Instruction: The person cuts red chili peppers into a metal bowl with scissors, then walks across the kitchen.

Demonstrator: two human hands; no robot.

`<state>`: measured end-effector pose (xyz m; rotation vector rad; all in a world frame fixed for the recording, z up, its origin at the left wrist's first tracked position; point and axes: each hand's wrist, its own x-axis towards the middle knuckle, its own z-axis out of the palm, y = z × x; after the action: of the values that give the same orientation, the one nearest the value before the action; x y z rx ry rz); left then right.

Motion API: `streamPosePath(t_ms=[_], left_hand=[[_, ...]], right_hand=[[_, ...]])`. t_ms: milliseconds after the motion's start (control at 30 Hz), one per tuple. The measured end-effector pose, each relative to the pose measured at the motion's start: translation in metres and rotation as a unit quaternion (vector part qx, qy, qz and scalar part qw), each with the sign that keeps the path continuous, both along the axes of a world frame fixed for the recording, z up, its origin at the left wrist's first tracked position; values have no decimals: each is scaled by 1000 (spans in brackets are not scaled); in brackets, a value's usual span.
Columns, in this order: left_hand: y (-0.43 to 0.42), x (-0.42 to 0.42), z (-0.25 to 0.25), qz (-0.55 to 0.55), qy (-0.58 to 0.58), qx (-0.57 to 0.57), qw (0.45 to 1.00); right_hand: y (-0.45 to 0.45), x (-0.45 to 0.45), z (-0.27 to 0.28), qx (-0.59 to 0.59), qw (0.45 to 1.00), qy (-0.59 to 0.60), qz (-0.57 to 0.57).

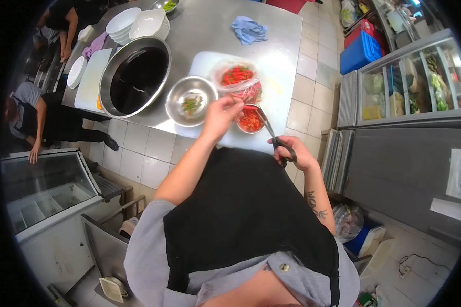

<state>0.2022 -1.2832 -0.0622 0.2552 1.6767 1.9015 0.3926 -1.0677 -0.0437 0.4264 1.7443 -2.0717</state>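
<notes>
My right hand [295, 152] is closed around the black handles of a pair of scissors [268, 126], whose blades point up and left over a small metal bowl. That bowl [250, 123] holds chopped red chili. Pinched in the fingers of my left hand [223, 116] is a red chili pepper [249, 108], its end close to the blades. Just beyond sits an opened plastic bag [236, 82] of whole red chilies. Left of my left hand, a wider metal bowl [176, 105] contains some green stems. The bag and small bowl rest on a white cutting board [277, 87].
A large metal basin [107, 92] of dark liquid stands at the left of the steel table [194, 30], with white bowls [149, 23] behind it. A blue cloth [249, 30] lies at the far side. Other people stand at left; a glass-door fridge [417, 77] is at right.
</notes>
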Motion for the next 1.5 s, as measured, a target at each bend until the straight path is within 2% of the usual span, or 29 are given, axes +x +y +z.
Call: streamPosePath(t_ms=[133, 800, 1100, 1500], left_hand=[[-3, 16, -20, -1, -8, -16, 1000], [-16, 25, -19, -22, 8, -101, 995], [-13, 24, -22, -38, -4, -90, 995], [-9, 25, -26, 2, -20, -57, 998]], right_hand=[[-4, -8, -1, 10, 1000, -15, 24], [-10, -14, -11, 37, 998, -46, 31], [-10, -17, -2, 42, 998, -34, 32], [-11, -18, -3, 36, 998, -29, 31]])
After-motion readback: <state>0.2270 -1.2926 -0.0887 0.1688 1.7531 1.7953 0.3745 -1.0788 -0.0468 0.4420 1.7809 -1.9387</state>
